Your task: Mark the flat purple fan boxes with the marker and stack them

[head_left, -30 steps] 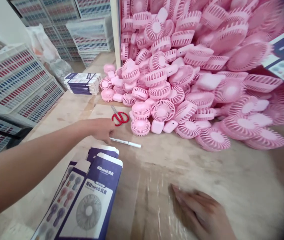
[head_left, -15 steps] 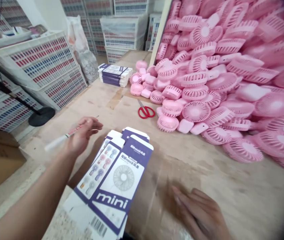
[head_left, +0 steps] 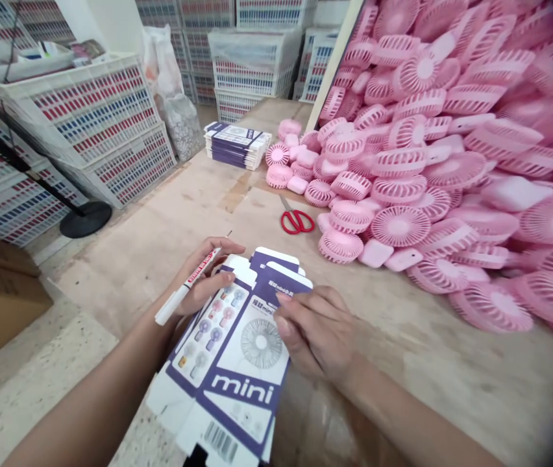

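Several flat purple-and-white cardboard fan cartons [head_left: 232, 353] are flanked by left hand [head_left: 208, 287] — slim white plastic marker [head_left: 189, 288] gripped — and right hand [head_left: 320, 331], half-curled at their edge, hold unclear; probably being separated, single-edge pinch called for.

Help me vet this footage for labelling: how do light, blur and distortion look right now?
Head view: soft light, with a dim shadow on the table beneath the right hand; head view: big "mini" lettering on the top box is clear, smaller print soft; head view: pink fans look stretched and blurred toward the dark right edge.
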The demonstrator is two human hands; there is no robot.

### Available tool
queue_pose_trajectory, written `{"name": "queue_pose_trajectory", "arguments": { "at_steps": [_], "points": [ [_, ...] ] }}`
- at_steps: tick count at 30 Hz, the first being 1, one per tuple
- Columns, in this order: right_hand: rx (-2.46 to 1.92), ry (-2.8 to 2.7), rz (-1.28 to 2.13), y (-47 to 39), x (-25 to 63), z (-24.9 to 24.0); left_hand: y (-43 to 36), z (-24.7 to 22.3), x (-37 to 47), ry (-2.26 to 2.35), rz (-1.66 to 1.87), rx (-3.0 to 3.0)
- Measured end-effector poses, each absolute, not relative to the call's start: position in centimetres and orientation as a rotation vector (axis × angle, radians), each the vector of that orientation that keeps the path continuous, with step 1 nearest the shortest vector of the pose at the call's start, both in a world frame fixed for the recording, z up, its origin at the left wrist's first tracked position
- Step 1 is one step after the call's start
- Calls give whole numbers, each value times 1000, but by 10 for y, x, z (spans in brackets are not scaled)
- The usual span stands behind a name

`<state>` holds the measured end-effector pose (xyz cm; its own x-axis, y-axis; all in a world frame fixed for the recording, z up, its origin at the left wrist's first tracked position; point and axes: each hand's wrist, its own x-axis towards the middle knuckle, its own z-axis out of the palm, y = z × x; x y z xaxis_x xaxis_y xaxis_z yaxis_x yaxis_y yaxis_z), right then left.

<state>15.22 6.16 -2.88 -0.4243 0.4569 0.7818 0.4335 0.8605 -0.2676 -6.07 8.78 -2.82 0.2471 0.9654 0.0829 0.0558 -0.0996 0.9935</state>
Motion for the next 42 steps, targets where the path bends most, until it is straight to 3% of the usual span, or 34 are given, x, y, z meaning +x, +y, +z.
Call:
{"name": "queue_pose_trajectory", "arguments": {
  "at_steps": [11, 22, 27, 36, 42],
  "points": [
    [-679, -2004, 397, 65, 131, -48, 83, -23, -53, 1126, 1099, 1427],
    [-372, -2317, -65, 101, 149, -35, 87, -3, -50, 1398, 809, 2034],
    [-368, -2413, -204, 113, 167, -28, 89, -12, -51, 1410, 781, 1860],
    [-438, -2369, 47, 90, 165, -36, 100, -15, -43, 1302, 846, 1794],
    [-407, -2355, -1, 79, 158, -38, 97, -21, -48, 1302, 1068, 1566]
  ]
}}
